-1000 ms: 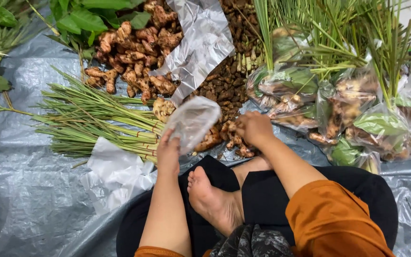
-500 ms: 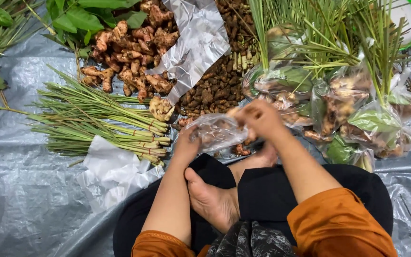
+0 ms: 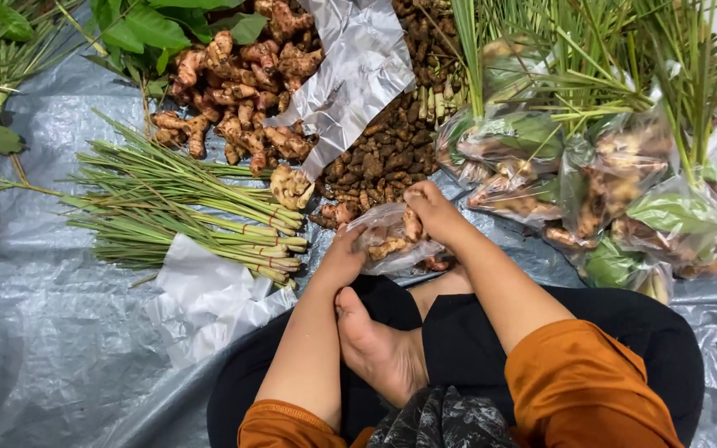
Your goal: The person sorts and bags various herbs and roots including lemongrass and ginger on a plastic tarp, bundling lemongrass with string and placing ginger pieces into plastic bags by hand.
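Clear plastic bag (image 3: 392, 239) of ginger pieces lies between both hands above the lap, long axis nine to three o'clock; left hand (image 3: 343, 259) grips its nine o'clock end, right hand (image 3: 429, 211) pinches its mouth at two o'clock

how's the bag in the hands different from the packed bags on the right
The bag in the hands holds only a few root pieces and is open at the top; the packed bags are full, with green leaves and stalks added. The left hand and right hand hold the first; the others lie on the tarp. Both are clear plastic.
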